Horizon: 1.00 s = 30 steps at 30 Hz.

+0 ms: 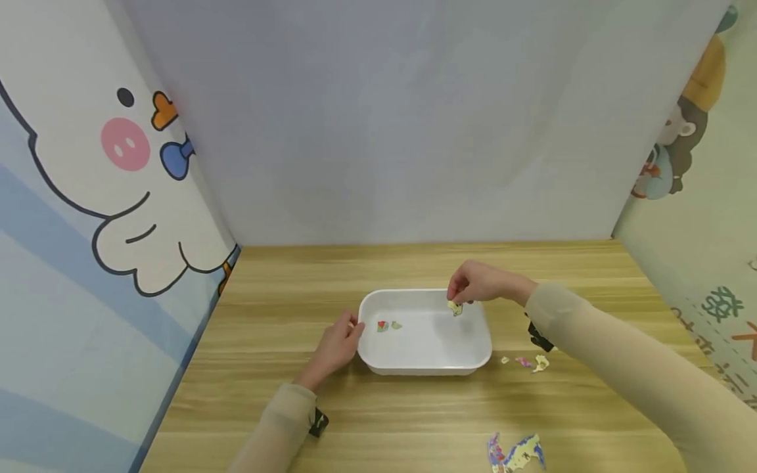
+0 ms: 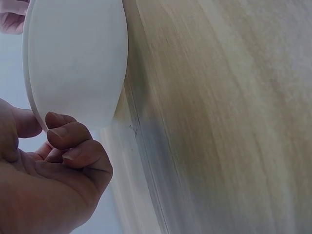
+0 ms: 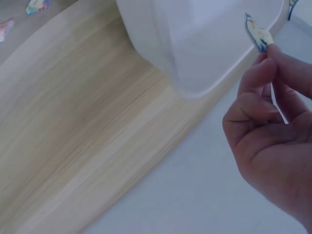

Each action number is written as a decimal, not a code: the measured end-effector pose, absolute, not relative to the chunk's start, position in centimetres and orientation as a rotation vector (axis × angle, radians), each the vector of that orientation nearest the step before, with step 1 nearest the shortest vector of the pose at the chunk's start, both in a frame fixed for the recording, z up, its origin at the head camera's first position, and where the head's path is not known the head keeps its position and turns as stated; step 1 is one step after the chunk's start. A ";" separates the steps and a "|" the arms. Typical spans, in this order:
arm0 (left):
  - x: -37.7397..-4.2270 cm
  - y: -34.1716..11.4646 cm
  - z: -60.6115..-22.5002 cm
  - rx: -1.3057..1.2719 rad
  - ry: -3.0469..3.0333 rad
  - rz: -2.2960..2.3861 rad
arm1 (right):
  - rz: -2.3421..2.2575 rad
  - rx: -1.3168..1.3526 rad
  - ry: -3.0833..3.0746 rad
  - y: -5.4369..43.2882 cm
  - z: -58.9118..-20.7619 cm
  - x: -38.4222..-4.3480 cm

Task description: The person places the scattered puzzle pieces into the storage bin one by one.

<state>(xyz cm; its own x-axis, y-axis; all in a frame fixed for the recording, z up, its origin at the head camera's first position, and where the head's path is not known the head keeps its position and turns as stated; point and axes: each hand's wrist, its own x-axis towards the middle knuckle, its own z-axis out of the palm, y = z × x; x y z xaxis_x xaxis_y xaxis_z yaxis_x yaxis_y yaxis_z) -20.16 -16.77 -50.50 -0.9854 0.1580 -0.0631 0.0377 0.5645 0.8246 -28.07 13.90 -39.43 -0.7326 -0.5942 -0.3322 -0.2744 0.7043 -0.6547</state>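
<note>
Scrap (image 1: 455, 308), small and pale yellow with dark print, pinched between thumb and fingertip of the right hand (image 1: 481, 281), above the inside of a white tray (image 1: 422, 343), near its far right corner. In the right wrist view, thumb and forefinger close together on one end of this scrap, with its free end pointing away from the hand and with the other fingers bent towards the palm. There also, some blue and a little red on the printed side.

At the left end of the tray, left hand (image 1: 337, 343) with narrow fingers, holding the edge between thumb and bent forefinger. In the left wrist view, remaining fingers curled near the outer wall.

On the tray floor, towards the left end, a red-and-green scrap (image 1: 382, 326) and, just beside it, a pale green scrap (image 1: 396, 324).

On the wooden table (image 1: 266, 315), right of the tray, in a loose row: a tiny pale piece (image 1: 504, 360), a pink-and-purple piece (image 1: 523, 362) and a bigger yellow piece (image 1: 541, 363). At the bottom of the head view, larger printed paper (image 1: 523, 454) in yellow, blue and purple; whether in one part or several, cannot tell.

Around both forearms, light beige sleeves (image 1: 615, 355). Behind the table, a plain greyish curtain (image 1: 378, 131); to the left, a large white cartoon bird (image 1: 71, 131) on blue.
</note>
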 end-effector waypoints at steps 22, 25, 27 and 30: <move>-20.1 -16.9 -50.4 0.256 2.689 1.429 | -0.649 -0.512 2.466 6.5 -43.0 -28.4; -20.0 -17.0 -50.7 0.280 2.716 1.428 | -0.604 -0.524 2.484 5.9 -43.6 -28.3; -20.1 -17.0 -50.9 0.284 2.727 1.429 | -0.585 -0.521 2.496 5.5 -44.0 -28.2; -20.1 -17.2 -50.9 0.290 2.725 1.436 | -0.573 -0.508 2.507 4.9 -44.4 -27.9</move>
